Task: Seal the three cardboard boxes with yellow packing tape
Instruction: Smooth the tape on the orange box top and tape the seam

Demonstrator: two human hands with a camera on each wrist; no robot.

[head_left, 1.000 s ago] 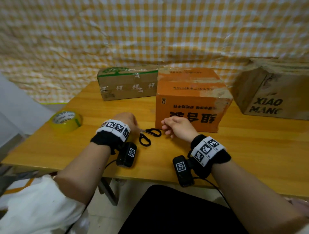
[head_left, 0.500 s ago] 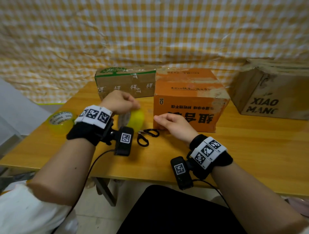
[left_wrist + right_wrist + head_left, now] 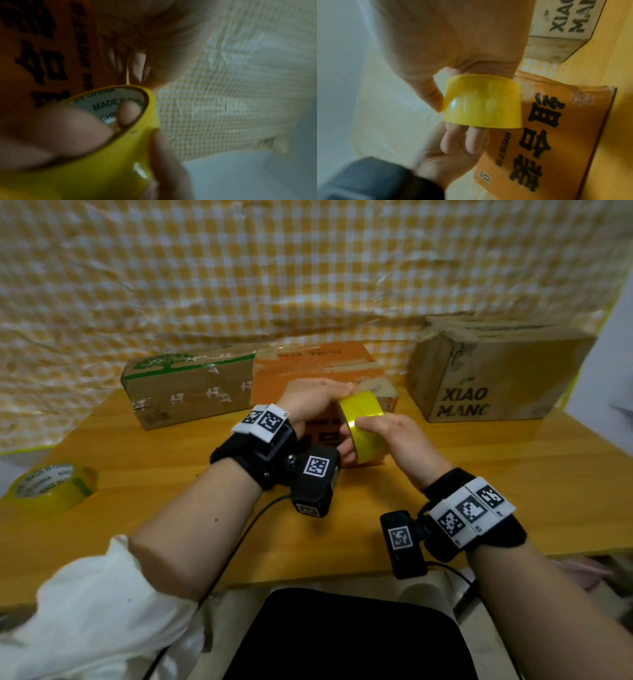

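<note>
Roll of yellow tape (image 3: 363, 422) now lifted mid-frame; your left hand (image 3: 308, 402) grips it, right hand (image 3: 394, 436) pinches its free end — sealing can start.

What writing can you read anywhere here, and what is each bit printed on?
"XIAO MANG": side of the brown box, last letter unclear.
"MADE IN CHINA": inner core of the held tape roll.
"MADE IN CHINA": core of the spare roll on the table.
"0": small label on the orange box.
Large black Chinese characters on the orange box, upside down: not readable to me.
White marks on the green-topped box: too blurred.
</note>
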